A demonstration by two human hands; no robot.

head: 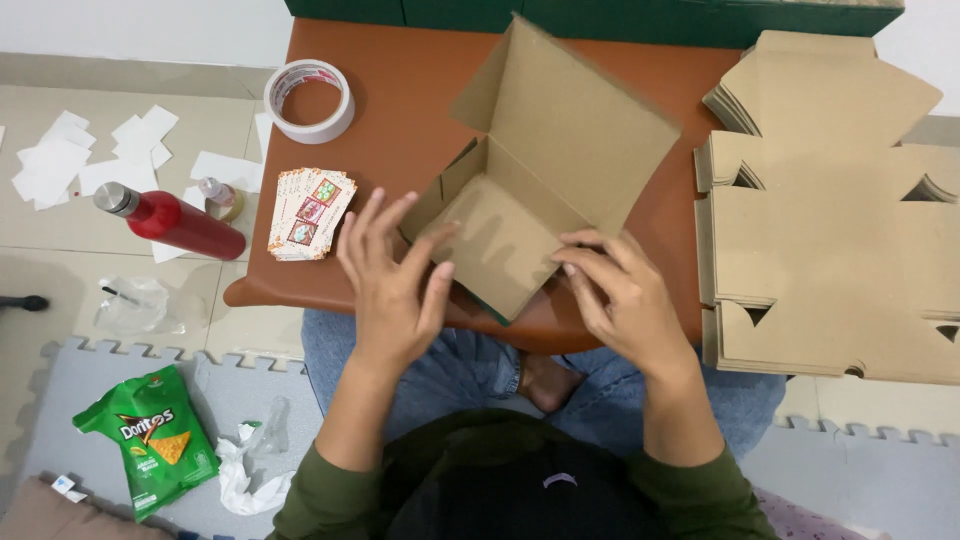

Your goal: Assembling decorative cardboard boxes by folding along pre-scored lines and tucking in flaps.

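Note:
A brown cardboard box (545, 150), half folded with its lid flap standing up, lies on the small brown table (400, 90). My left hand (392, 280) rests at the box's near left corner, fingers spread and touching the side flap. On the near right edge my right hand (622, 295) has its fingertips pressing the box's base panel. Neither hand closes around anything.
A thick stack of flat cardboard box blanks (830, 220) lies at the table's right. A stack of printed cards (310, 213) and a tape roll (309, 100) sit at left. On the floor are a red bottle (180, 222), paper scraps (90, 155), a green snack bag (155, 440) and crumpled tissue (245, 470).

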